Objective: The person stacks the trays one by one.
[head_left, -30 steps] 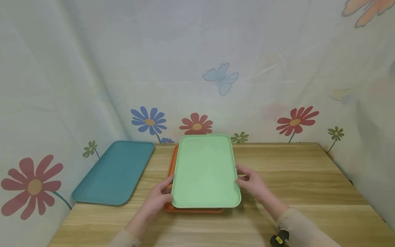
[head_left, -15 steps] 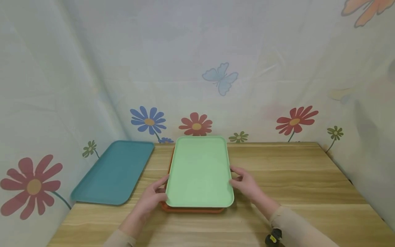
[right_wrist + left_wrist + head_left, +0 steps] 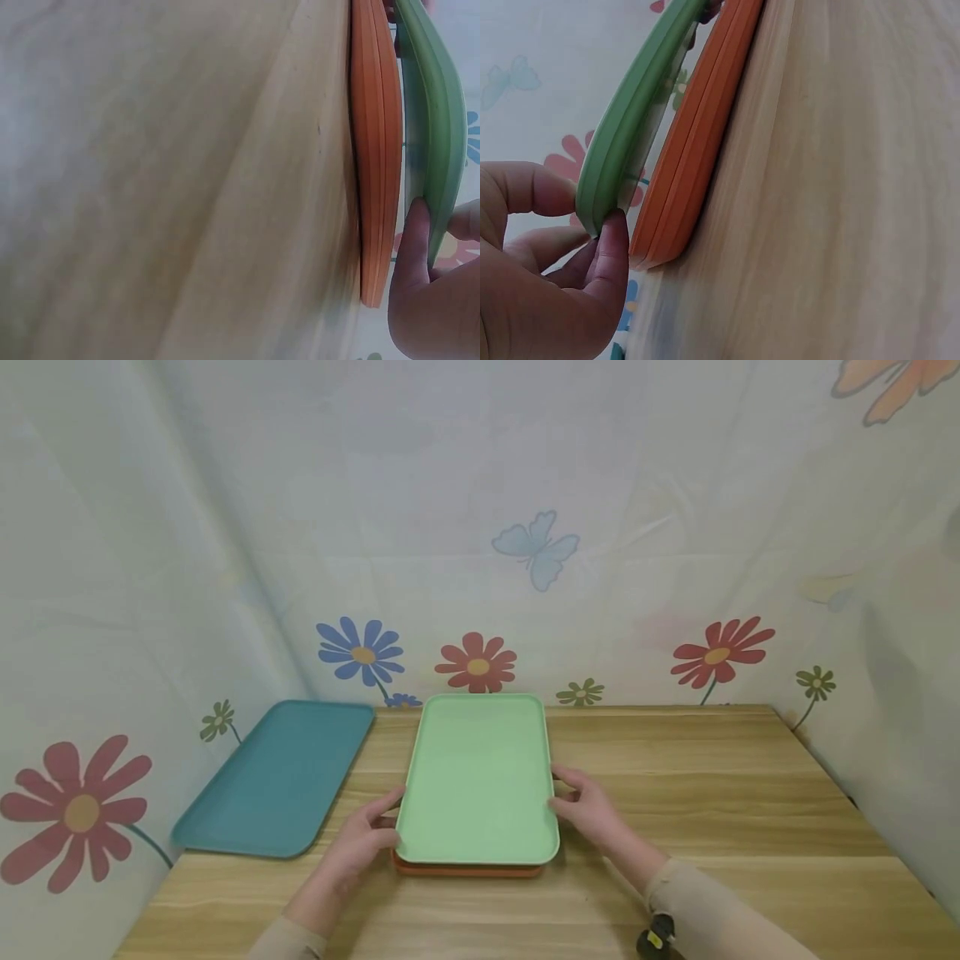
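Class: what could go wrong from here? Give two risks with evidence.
Pinched fingers: the left hand and right hand each have a fingertip under the green tray, so lowering it onto the orange tray might trap them.
Crooked landing: in the head view, its near right corner extends past the orange tray's.

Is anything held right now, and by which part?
The light green tray is held by its two long sides: the left grip pinches the left rim, the right grip the right rim.

Head cam: soft lt, faint shadows on table [image 3: 750,818]; wrist cams dimmer, blurry, prob. out of focus.
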### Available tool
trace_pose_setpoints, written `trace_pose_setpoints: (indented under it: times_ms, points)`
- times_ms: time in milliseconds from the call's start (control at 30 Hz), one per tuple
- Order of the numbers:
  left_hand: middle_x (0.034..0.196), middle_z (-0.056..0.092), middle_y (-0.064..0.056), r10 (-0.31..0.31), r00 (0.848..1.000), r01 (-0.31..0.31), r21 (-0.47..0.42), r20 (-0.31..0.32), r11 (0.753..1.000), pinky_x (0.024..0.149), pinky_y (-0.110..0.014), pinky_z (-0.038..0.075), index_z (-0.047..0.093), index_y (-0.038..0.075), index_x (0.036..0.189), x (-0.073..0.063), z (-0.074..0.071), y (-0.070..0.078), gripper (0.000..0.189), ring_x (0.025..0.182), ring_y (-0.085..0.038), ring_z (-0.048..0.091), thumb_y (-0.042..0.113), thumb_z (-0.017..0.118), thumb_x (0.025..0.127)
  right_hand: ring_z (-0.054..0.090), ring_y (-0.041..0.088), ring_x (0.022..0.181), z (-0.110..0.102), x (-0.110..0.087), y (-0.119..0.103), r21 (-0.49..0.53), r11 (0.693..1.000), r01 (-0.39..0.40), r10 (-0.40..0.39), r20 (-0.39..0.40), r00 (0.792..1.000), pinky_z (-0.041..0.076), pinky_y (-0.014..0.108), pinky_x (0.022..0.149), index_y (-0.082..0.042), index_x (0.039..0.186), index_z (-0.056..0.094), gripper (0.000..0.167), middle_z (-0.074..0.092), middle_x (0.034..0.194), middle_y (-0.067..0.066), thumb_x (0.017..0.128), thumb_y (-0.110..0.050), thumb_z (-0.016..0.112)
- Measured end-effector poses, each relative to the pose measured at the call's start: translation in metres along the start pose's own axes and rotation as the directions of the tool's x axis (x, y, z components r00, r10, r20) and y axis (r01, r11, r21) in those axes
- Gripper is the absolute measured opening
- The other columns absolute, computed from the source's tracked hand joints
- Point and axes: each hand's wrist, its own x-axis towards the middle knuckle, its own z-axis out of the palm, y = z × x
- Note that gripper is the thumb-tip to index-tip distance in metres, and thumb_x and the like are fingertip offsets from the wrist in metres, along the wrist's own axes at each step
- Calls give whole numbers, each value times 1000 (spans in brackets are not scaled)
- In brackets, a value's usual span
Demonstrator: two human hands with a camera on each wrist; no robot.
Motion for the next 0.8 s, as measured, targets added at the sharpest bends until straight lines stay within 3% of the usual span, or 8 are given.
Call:
trace_pose_setpoints:
  times_ms: [400,567,800]
  points:
    - [143,46,-26,-14,1000,14,24,-9,1000,73,-27,51,44,-3,146,2,-5,-1,78,99,-24,60,-15,58,70,61,20,85,8,1,4,-26,1000,11,-11,-7,1000,53,24,68,12,139,47,59,46,141,32,84,8,67]
    - [144,46,-26,-19,1000,20,37,-17,999,72,-28,51,45,-3,145,2,-6,-1,77,98,-23,60,-15,59,70,56,18,82,10,2,3,-45,999,12,-13,-20,1000,49,23,62,11,139,48,58,47,140,31,84,7,68]
    - [145,45,-27,-38,999,38,31,-16,999,72,-30,52,44,-4,145,4,-6,-2,78,100,-25,62,-16,57,69,56,21,87,12,2,1,-56,998,-1,0,-21,1000,51,23,68,12,138,48,58,48,138,32,83,7,69]
